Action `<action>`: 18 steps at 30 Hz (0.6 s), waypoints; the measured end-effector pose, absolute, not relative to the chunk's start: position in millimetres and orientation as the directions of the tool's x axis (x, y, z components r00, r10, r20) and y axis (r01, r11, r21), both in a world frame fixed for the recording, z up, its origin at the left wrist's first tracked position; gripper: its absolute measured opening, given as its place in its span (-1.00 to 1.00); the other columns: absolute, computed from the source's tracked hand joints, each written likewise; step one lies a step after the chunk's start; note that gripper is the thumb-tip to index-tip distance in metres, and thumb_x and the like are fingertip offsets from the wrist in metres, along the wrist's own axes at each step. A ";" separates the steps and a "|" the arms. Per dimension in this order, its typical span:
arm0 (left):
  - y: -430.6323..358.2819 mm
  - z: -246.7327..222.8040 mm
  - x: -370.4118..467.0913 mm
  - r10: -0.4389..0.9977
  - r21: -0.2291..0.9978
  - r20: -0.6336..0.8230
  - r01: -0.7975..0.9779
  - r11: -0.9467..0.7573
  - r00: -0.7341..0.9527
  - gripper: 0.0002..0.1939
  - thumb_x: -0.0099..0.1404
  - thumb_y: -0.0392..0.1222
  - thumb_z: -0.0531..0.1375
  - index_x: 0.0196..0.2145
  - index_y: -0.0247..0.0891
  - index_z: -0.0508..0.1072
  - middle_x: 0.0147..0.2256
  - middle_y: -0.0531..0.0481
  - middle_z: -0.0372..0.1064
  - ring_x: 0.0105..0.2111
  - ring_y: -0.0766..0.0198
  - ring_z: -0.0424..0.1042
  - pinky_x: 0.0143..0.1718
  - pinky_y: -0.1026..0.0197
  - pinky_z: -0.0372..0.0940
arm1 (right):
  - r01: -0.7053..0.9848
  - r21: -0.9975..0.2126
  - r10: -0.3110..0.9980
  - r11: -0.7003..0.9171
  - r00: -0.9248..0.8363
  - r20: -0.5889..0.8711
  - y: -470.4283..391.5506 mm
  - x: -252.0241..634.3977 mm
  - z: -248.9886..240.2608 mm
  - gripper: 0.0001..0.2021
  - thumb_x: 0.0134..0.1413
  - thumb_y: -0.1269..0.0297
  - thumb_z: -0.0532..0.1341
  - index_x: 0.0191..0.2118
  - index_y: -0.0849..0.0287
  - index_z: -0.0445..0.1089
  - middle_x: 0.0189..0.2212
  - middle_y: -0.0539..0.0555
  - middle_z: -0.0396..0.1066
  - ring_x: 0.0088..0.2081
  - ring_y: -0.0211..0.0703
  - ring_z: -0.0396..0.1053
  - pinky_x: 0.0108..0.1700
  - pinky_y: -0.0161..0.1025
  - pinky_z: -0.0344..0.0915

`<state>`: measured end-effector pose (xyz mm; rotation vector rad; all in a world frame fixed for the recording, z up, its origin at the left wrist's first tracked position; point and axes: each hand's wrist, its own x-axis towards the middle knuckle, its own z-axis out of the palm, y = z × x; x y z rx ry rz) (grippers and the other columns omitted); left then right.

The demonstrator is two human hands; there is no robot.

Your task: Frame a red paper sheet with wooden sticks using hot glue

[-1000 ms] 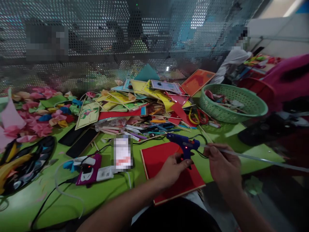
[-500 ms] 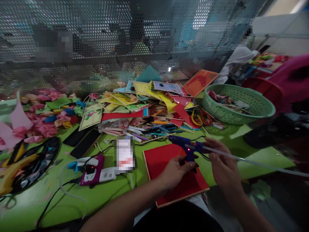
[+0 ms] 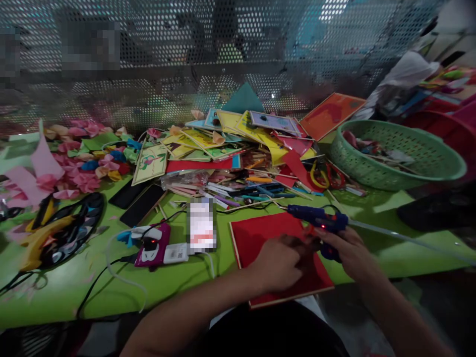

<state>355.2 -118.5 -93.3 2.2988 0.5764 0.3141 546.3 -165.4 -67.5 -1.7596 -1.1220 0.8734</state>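
Phone [image 3: 201, 225] left of board [image 3: 255, 233]: pixelated. Glue stick [image 3: 401, 235] right of board: end off-frame. Left hand [image 3: 278, 263] over board: fingertips unclear.

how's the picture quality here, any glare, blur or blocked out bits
Head view: dim overall, pale sheen on the green table; phone bright and pixelated; left hand somewhat soft, its fingers dark and indistinct; green basket looks stretched toward the right edge.
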 end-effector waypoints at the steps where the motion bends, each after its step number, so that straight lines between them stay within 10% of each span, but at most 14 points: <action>1: -118.1 -92.9 353.0 0.458 0.625 0.074 0.317 -0.713 0.886 -0.43 0.43 -0.16 0.15 0.36 -0.19 0.31 0.19 -0.17 0.45 0.10 -0.07 0.44 0.15 -0.13 0.35 | 0.289 -0.919 0.926 -0.268 0.340 -0.163 -164.2 549.4 -70.0 -0.49 -0.16 -0.34 0.40 -0.41 0.07 0.63 -0.45 0.14 0.63 -0.39 0.10 0.57 -0.30 -0.06 0.52; 11: -121.1 -115.9 350.9 0.446 0.465 0.148 0.336 -0.819 0.882 -0.44 0.47 -0.10 0.12 0.35 -0.30 0.28 0.36 -0.12 0.28 0.31 -0.02 0.25 0.36 -0.20 0.13 | 0.416 -0.844 0.897 -0.340 0.414 -0.157 -154.6 567.6 -78.3 -0.57 -0.28 -0.26 0.43 -0.61 0.04 0.55 -0.53 0.10 0.54 -0.36 0.04 0.49 -0.26 -0.11 0.45; 18: -123.8 -118.4 352.8 0.430 0.402 0.132 0.349 -0.847 0.893 -0.41 0.49 -0.03 0.10 0.37 -0.34 0.25 0.43 -0.18 0.14 0.41 -0.05 0.11 0.35 -0.37 0.09 | 0.342 -0.850 0.908 -0.402 0.273 -0.319 -146.1 559.8 -78.2 -0.58 -0.30 -0.18 0.48 -0.37 0.03 0.65 -0.35 0.11 0.66 -0.16 0.21 0.60 -0.12 -0.02 0.56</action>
